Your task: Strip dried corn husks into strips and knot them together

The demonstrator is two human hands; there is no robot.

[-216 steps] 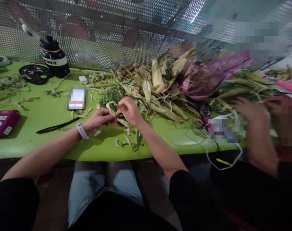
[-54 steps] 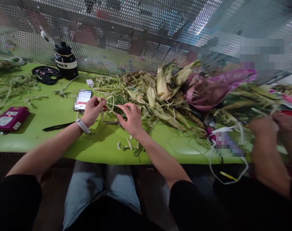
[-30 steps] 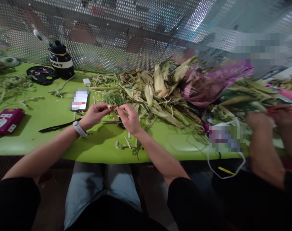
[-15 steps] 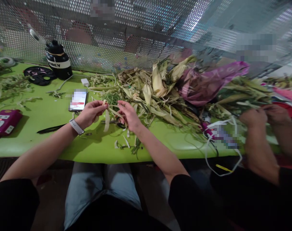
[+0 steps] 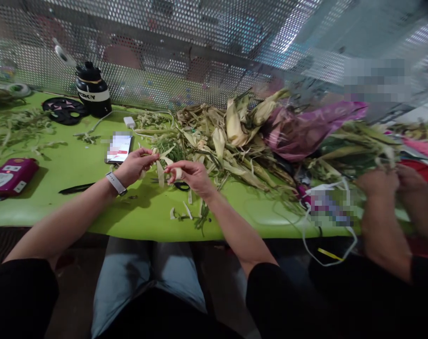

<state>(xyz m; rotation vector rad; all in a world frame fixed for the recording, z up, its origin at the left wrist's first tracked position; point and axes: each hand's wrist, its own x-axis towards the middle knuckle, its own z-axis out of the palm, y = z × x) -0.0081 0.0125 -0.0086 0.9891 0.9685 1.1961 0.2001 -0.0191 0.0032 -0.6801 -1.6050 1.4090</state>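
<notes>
Pale corn husk strips (image 5: 161, 173) hang from the pinched fingers of my left hand (image 5: 141, 162), which wears a light watch band. Close on its right, my right hand (image 5: 192, 176) is closed, thumb and forefinger together at the strips, and a pale husk piece (image 5: 179, 173) shows between its fingers. Dark-handled scissors (image 5: 181, 186) lie on the green table (image 5: 139, 219) under my hands, partly hidden. Thin green strands (image 5: 167, 148) are heaped just behind, and small husk scraps (image 5: 188, 210) lie in front.
A pile of corn husks (image 5: 235, 162) and a pink plastic bag (image 5: 291, 134) stand to the right. Left are a phone (image 5: 120, 147), a black bottle (image 5: 92, 92), a black mask (image 5: 65, 110) and a magenta power socket (image 5: 12, 176). Another person's hands (image 5: 379, 181) work at far right.
My right hand has moved slightly down, and its fingers have curled in; a pale piece now shows in them. My left hand keeps its pinch. The view has shifted slightly.
</notes>
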